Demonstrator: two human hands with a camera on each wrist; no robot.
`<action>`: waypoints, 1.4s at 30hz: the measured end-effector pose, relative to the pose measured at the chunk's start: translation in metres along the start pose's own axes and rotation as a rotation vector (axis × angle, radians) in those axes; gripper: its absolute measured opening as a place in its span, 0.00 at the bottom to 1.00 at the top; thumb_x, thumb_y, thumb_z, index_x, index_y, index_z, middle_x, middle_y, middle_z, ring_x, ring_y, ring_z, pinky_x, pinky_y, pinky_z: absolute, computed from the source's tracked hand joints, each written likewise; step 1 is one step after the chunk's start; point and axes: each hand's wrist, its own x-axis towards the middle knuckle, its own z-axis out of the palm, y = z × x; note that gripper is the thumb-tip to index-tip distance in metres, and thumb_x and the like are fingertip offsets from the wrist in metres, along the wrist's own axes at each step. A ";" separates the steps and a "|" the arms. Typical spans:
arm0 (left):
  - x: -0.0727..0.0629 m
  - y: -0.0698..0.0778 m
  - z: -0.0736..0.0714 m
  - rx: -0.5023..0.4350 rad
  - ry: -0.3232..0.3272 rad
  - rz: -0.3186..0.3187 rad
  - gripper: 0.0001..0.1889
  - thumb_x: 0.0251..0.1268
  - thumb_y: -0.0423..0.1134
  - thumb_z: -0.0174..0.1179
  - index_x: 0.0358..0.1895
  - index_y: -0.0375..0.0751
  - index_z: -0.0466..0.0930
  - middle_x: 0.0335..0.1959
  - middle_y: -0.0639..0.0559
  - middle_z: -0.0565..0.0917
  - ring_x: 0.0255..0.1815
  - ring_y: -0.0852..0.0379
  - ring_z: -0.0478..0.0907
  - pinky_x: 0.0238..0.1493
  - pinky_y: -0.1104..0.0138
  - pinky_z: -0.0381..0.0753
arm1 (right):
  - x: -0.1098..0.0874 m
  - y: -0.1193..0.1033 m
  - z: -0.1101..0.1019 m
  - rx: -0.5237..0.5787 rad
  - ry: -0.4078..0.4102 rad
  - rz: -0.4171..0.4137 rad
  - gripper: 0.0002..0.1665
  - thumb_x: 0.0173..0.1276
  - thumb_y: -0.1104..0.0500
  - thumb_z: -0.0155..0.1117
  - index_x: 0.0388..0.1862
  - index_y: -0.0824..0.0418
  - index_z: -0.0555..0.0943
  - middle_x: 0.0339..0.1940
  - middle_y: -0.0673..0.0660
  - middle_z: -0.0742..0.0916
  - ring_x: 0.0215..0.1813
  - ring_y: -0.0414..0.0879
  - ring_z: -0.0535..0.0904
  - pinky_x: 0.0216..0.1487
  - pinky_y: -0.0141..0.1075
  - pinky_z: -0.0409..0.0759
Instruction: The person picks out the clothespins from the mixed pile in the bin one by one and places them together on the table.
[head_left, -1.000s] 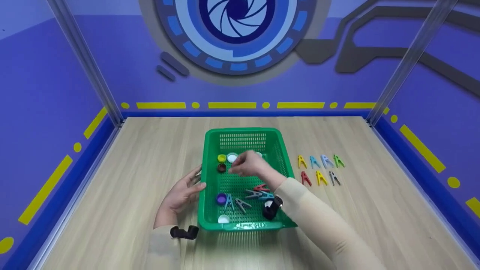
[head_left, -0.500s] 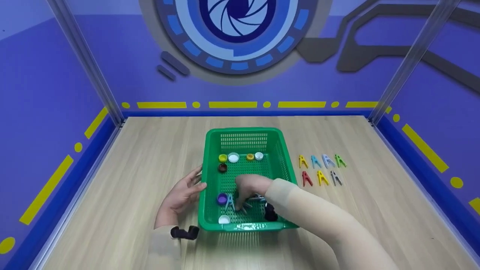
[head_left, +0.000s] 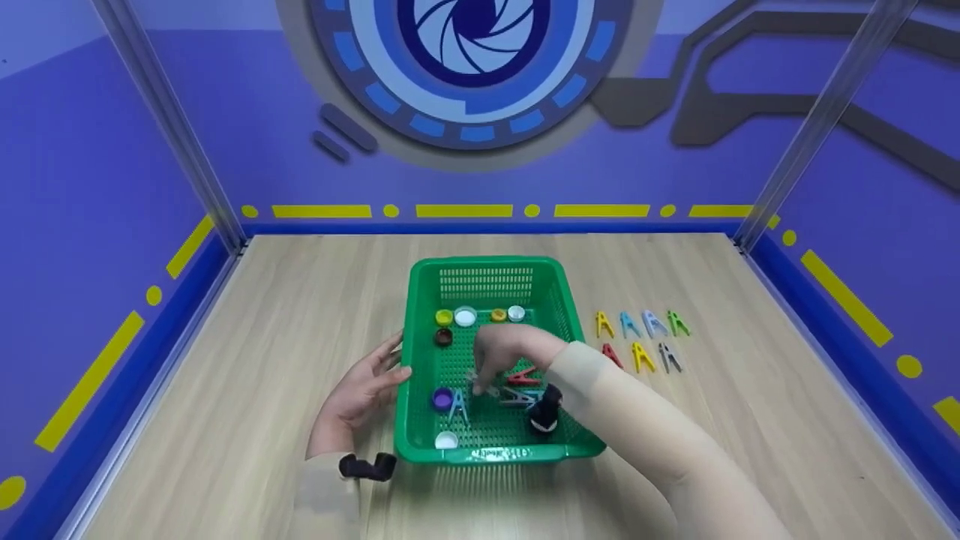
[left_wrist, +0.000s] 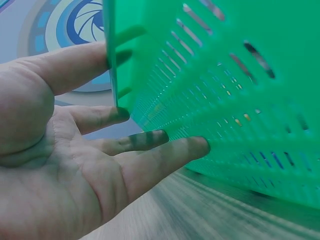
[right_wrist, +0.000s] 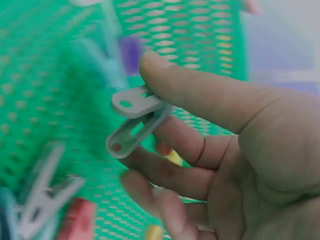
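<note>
A green plastic basket [head_left: 495,452] stands on the wooden table. My left hand [head_left: 367,394] holds its left side, thumb over the rim and fingers against the outer wall, as the left wrist view shows. Inside the basket, my right hand [head_left: 499,356] pinches a grey clothespin [right_wrist: 137,105] between thumb and fingers, its handle ends pointing away from the palm. Close by in the basket lie a light-blue clothespin [head_left: 459,407], a red clothespin [head_left: 521,376] and another grey clothespin [head_left: 516,397]. A purple bottle cap [head_left: 442,399] sits by the left wall.
Outside the basket on the right, several clothespins lie in two rows, among them a yellow clothespin [head_left: 643,357] and a green clothespin [head_left: 678,322]. Several caps sit in the basket, including a yellow cap [head_left: 444,317], a brown cap [head_left: 443,337] and a white cap [head_left: 446,440].
My right hand went down to the grey clothespin near the basket's front, took hold of it and has moved slightly back with it. The left hand has stayed in place.
</note>
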 end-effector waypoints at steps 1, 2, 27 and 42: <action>0.000 0.000 0.000 -0.003 -0.001 0.000 0.41 0.77 0.36 0.57 0.85 0.46 0.43 0.83 0.34 0.56 0.75 0.41 0.72 0.65 0.56 0.82 | -0.004 0.000 -0.004 0.036 0.021 -0.010 0.28 0.66 0.50 0.76 0.10 0.55 0.73 0.10 0.47 0.72 0.15 0.38 0.59 0.22 0.33 0.62; -0.001 0.000 0.000 -0.004 -0.001 -0.002 0.41 0.77 0.36 0.58 0.85 0.46 0.43 0.83 0.34 0.56 0.75 0.41 0.72 0.65 0.56 0.82 | -0.008 0.001 -0.007 0.075 0.043 -0.019 0.26 0.66 0.50 0.76 0.13 0.54 0.75 0.12 0.47 0.76 0.16 0.37 0.65 0.23 0.32 0.68; -0.002 0.000 0.000 0.030 0.000 0.002 0.43 0.77 0.38 0.59 0.85 0.45 0.42 0.83 0.32 0.54 0.76 0.40 0.69 0.64 0.56 0.83 | -0.116 0.082 -0.010 0.604 0.681 -0.237 0.21 0.69 0.61 0.72 0.60 0.63 0.85 0.55 0.64 0.89 0.53 0.50 0.86 0.50 0.29 0.85; -0.001 0.001 -0.001 0.041 -0.036 0.040 0.44 0.77 0.38 0.59 0.85 0.42 0.39 0.83 0.31 0.51 0.80 0.35 0.63 0.67 0.56 0.80 | -0.151 0.181 0.038 0.977 1.143 0.177 0.30 0.71 0.50 0.71 0.68 0.60 0.80 0.50 0.39 0.87 0.50 0.32 0.81 0.51 0.21 0.80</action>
